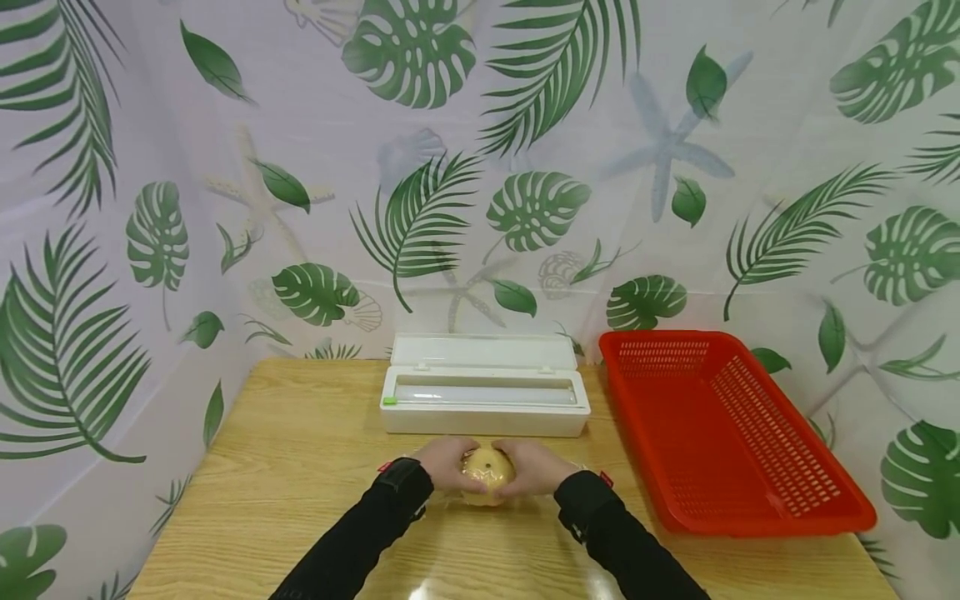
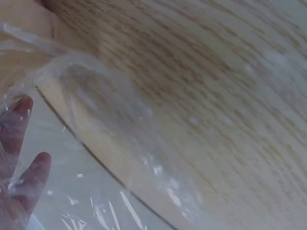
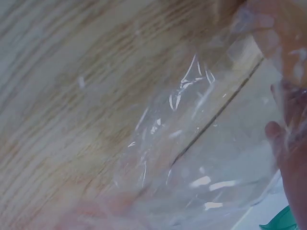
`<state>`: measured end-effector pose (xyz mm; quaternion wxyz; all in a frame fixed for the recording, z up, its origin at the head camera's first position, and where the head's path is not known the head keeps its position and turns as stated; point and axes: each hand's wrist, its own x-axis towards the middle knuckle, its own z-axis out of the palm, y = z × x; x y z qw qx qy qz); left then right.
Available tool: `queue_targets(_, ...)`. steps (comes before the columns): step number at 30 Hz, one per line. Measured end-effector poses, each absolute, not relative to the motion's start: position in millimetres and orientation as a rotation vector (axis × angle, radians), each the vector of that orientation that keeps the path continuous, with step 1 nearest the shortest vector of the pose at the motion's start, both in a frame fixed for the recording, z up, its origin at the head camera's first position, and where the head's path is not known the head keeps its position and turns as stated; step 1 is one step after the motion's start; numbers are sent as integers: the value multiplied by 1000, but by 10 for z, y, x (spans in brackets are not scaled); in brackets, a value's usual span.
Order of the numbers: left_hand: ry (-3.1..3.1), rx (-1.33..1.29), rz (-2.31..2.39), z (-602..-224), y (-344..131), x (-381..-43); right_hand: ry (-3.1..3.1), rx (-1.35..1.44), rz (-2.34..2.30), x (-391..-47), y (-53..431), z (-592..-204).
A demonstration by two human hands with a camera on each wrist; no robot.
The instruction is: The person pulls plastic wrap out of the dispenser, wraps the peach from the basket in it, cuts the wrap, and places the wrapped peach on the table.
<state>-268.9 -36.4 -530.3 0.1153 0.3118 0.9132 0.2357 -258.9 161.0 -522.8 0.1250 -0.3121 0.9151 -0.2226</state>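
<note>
A round yellow fruit (image 1: 487, 471) with a small dark spot on top sits on the table in the head view, clear plastic film shining over it. My left hand (image 1: 447, 463) grips its left side and my right hand (image 1: 534, 468) its right side, thumbs toward me. Loose cling film (image 2: 120, 110) spreads out from the fruit across the left wrist view, partly over the fingers. More crumpled film (image 3: 192, 96) fills the middle of the right wrist view. The fruit's underside is hidden.
Just behind the hands stands a white cling film dispenser (image 1: 486, 421), its lid raised and a roll (image 1: 483, 394) inside. On the right is a red plastic basket (image 1: 720, 442). A leaf-patterned curtain (image 1: 480, 167) closes off the back of the wooden table (image 1: 315, 450).
</note>
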Motion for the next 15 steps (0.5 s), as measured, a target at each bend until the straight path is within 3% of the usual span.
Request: queue_targets(15,2683,845,597,-5236,-465,-2592,2759,-885,-661,-2501,1544,-5322)
